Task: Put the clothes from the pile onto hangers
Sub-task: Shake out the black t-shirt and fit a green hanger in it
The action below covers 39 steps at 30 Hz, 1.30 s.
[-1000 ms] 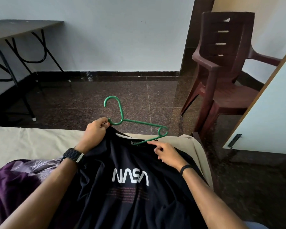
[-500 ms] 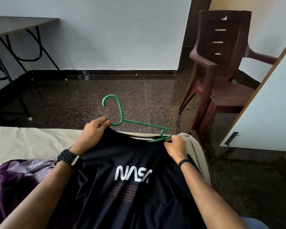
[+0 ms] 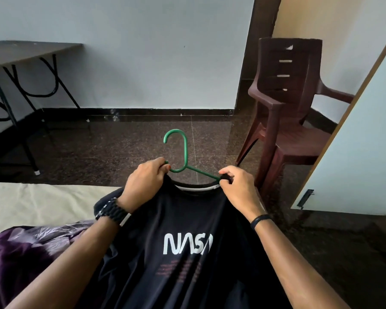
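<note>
Working the right hand [image 3: 236,186] further over the green hanger [image 3: 183,161], both hands are pinching the black NASA shirt [image 3: 187,241] collar, left hand [image 3: 146,181] beside the hook, hanger now nearly seated.

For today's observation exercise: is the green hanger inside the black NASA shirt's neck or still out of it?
Partly in. The green hanger has its hook and one arm showing above the collar of the NASA shirt; the rest is hidden under cloth.

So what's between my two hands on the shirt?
In the head view, the shirt's collar and the green hanger span from left hand to right hand.
</note>
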### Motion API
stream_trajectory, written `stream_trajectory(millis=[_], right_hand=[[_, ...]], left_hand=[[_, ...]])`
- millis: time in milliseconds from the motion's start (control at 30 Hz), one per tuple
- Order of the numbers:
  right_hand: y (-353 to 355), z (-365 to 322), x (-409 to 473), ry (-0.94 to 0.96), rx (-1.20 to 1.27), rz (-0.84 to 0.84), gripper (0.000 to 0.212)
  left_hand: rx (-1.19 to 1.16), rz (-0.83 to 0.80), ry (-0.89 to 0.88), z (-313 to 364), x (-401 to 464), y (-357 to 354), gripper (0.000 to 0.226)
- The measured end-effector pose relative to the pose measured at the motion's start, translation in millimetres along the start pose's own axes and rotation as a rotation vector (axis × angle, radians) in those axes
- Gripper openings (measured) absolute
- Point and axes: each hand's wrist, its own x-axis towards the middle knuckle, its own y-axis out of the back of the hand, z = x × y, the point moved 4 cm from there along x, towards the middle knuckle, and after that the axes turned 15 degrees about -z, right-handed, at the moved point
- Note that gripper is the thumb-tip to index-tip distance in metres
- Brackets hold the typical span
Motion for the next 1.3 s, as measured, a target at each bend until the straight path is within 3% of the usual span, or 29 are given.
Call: stream_trajectory(millis=[200,300,367,400,500,533,700,800,933,1100,1200,1300], right_hand=[[34,-41,-14,0.068,0.382,0.072,0.024],[59,-69,-23,0.193,0.508,-0.205,0.03],[84,-92,-29,0.285,0.432,-0.405,0.031],[103,-100,-30,0.327,0.335,-0.364,0.033],[182,-130,-30,0.41,0.031,0.084,0.03],[208,-141,-33,0.424,-0.053,0.163,0.025],[275,-169,-24,0.265,-0.397,-0.091,0.026],[303,-193,-25,0.287,-0.456,-0.022,0.033],[336,-220,-41,0.373,-0.396,0.092,0.026],[367,-234,-66,0.411,-0.386,0.235,0.022],[371,-236,-70,0.403,-0.399,0.241,0.019],[370,-240,-72,0.397,-0.392,0.257,0.019]], left_hand=[[0.073,0.188,-0.004,47,1,36,0.024],[0.035,0.247,-0.028,66,2,67,0.021],[-0.017,0.257,-0.088,81,4,92,0.022],[-0.045,0.261,-0.122,88,6,103,0.022],[-0.101,0.31,-0.221,114,13,142,0.022],[-0.114,0.331,-0.253,125,14,157,0.023],[-0.183,0.44,-0.412,179,17,216,0.028],[-0.167,0.475,-0.533,214,14,235,0.022],[-0.204,0.512,-0.712,239,-2,259,0.008],[0.003,0.523,-0.61,217,-2,267,0.018],[0.151,0.549,-0.65,227,-6,268,0.025],[0.001,0.484,-0.726,255,-12,274,0.017]])
